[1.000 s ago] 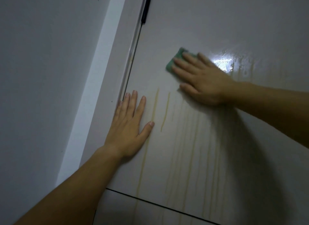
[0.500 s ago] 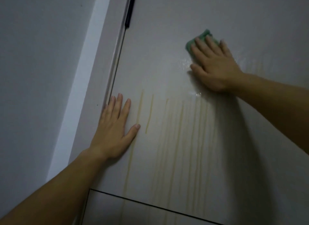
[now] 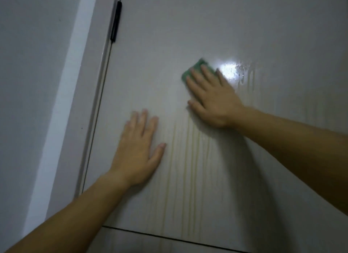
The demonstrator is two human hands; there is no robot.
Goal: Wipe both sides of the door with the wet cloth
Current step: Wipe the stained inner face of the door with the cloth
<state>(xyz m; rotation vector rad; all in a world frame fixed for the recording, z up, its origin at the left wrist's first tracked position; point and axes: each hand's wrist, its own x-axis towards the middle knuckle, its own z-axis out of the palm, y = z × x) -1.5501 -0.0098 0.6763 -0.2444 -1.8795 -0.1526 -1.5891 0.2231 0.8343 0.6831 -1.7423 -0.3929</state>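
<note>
Head view. We found the right hand (image 3: 212,100) laid flat on the green cloth (image 3: 195,68), fingers straight rather than curled, pressing it against the pale door (image 3: 188,26) near mid-panel, just beside a wet glare patch (image 3: 228,72); pressure, not a pinch, held the cloth there. The left hand (image 3: 135,151) lay spread and empty on the door, nearer the black hinge (image 3: 115,21), which we judged braced the panel against the push. Yellowish drip streaks (image 3: 188,158) ran below, not yet wiped.
</note>
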